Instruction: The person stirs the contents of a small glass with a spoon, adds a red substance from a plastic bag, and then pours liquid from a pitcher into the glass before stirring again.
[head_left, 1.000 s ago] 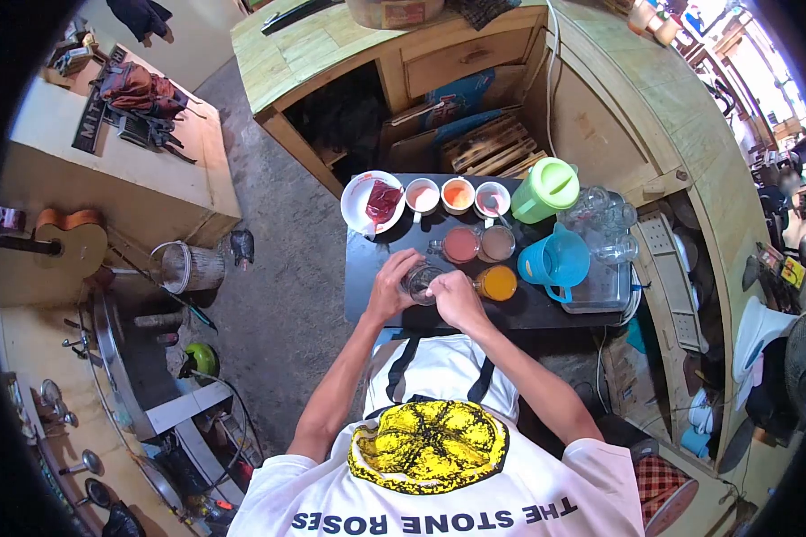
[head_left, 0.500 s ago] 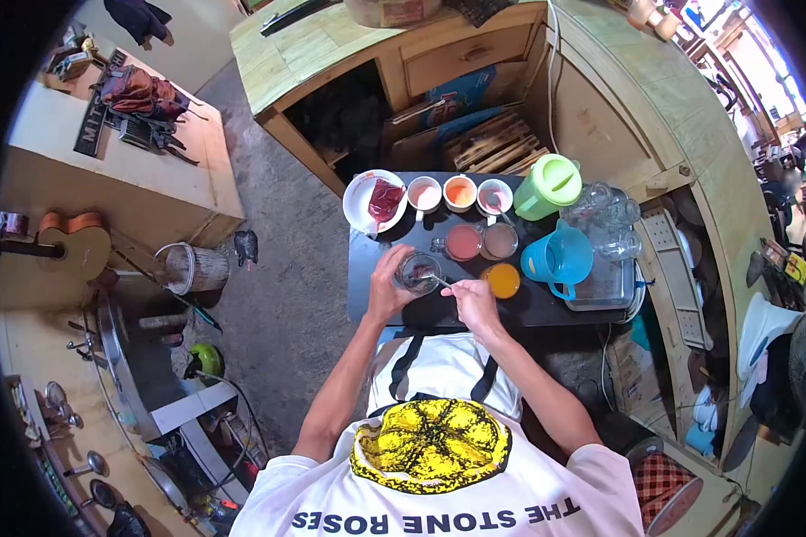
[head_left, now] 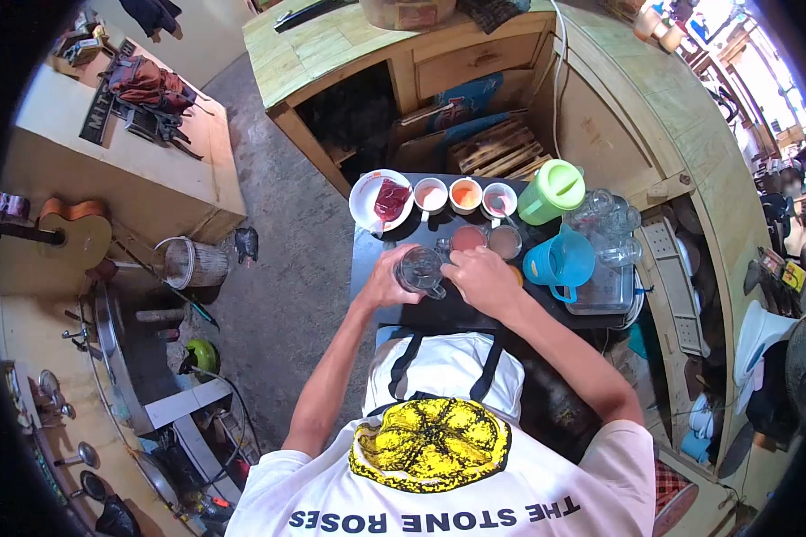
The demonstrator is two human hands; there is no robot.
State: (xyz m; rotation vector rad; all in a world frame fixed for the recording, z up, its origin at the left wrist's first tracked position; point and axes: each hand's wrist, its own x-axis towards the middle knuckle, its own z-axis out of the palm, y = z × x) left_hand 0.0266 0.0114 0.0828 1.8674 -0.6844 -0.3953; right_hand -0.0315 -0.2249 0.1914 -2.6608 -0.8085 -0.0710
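A clear glass mug (head_left: 418, 269) with a handle is held over the dark tabletop by my left hand (head_left: 390, 279), whose fingers wrap its left side. My right hand (head_left: 480, 281) is closed right beside the mug's rim. The spoon it gripped a moment before is now hidden by the fingers and the glass. Just beyond are a mug of pink drink (head_left: 467, 238) and a mug of brownish drink (head_left: 504, 242). My right hand mostly covers an orange drink (head_left: 516, 276).
Behind stand a white bowl (head_left: 364, 204) with a dark red packet, a white cup (head_left: 431, 194), an orange-filled cup (head_left: 466, 194) and a cup with a spoon (head_left: 499, 200). Rightward are a green pitcher (head_left: 552, 191), a blue jug (head_left: 561, 261) and several upturned glass mugs (head_left: 616, 225) on a tray.
My right hand has moved up and toward the far side of the mug, and its spoon no longer shows. The glass mug has turned, so its handle now points toward my lower right.
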